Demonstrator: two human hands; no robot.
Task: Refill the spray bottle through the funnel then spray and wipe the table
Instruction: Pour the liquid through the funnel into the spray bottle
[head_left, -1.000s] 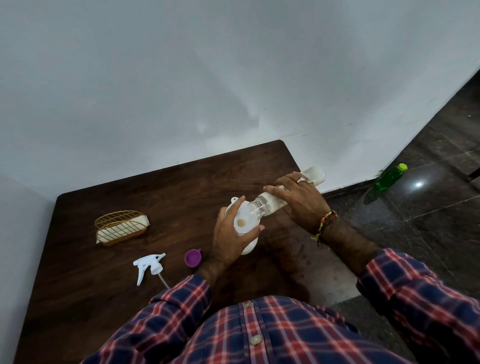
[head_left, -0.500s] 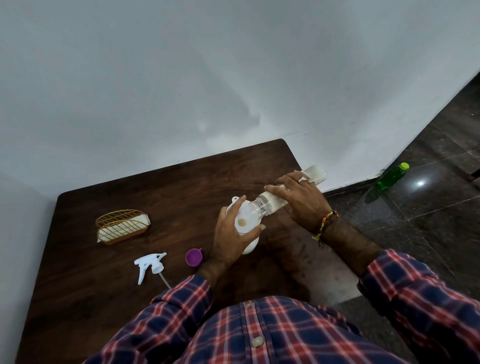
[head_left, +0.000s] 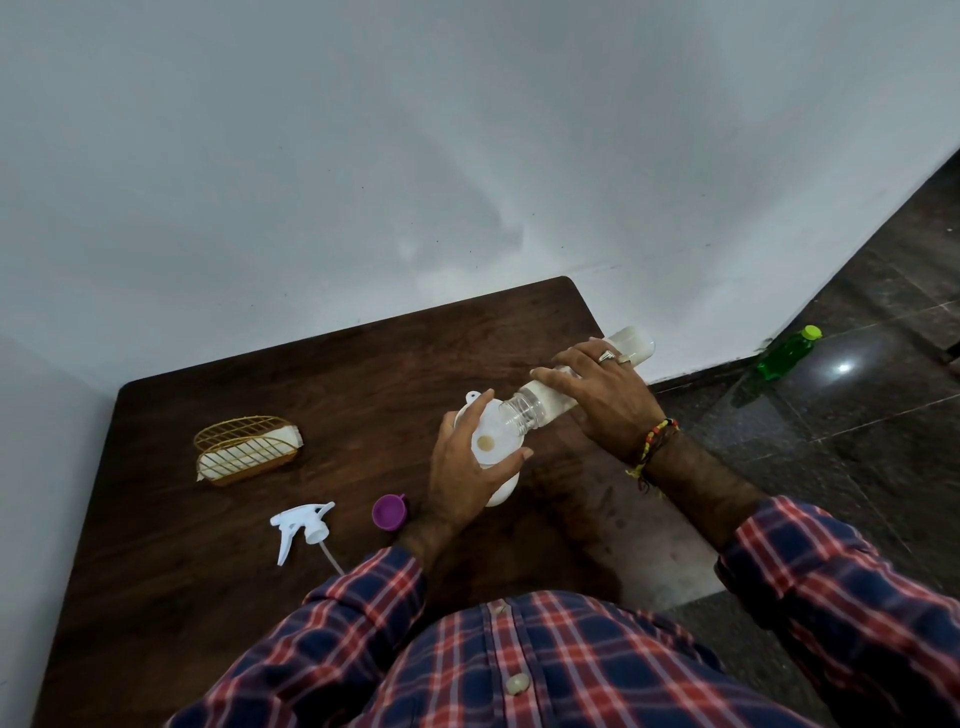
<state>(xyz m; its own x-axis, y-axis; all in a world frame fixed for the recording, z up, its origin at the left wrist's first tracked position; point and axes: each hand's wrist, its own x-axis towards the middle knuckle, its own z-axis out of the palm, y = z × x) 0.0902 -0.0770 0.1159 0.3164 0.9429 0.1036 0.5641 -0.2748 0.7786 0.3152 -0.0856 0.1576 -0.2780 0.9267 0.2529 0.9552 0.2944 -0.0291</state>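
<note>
Both our hands were closed: left hand (head_left: 467, 467) gripped the funnel (head_left: 491, 441) atop the spray bottle (head_left: 504, 488) near the table (head_left: 260, 597)'s right edge, right hand (head_left: 602, 395) tilted the refill bottle (head_left: 545, 402) into it.

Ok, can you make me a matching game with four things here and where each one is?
Things:
1. green bottle
2. spray trigger head
3. funnel
4. napkins

Places:
A. in the gold wire basket
B. held by the left hand
C. on the floor by the wall
D. lying loose on the table beside the purple cap

Pairs: 1-C, 2-D, 3-B, 4-A
</note>
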